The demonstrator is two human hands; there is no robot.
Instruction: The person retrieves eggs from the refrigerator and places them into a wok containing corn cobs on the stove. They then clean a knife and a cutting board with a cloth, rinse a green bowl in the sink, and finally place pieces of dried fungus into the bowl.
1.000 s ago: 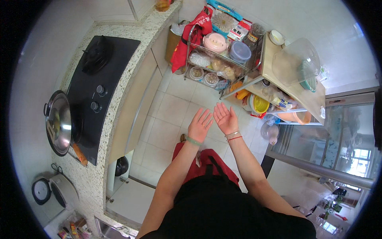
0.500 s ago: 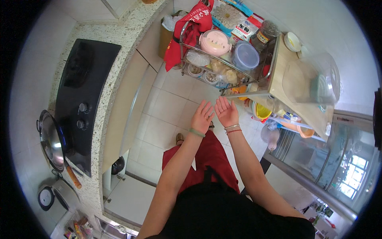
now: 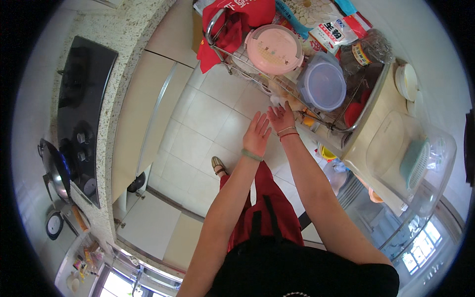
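Both hands are held out in front of me, side by side, palms turned up and empty. My left hand [image 3: 257, 134] is open, its fingers stretched out over the tiled floor, with a green bangle at the wrist. My right hand [image 3: 282, 119] is open too, fingers slightly bent, close to the lower edge of the metal wire rack [image 3: 316, 115]. A red cord and a pale bracelet circle that wrist. On the rack's top sit a round pink lidded container [image 3: 274, 49] and a round clear-blue lidded tub [image 3: 323, 85].
On the left, a speckled counter [image 3: 129, 39] carries a black gas hob [image 3: 86, 74] and a wok [image 3: 55, 168] with a wooden handle. A cupboard door [image 3: 151, 225] stands open below. At right, a clear plastic bin [image 3: 438, 163] rests on a wooden shelf unit [image 3: 358, 148].
My view has shifted closer to the rack, which now looms larger at upper right. Both hands stay open and empty; the right one now appears beside the rack's edge. My feet have shifted.
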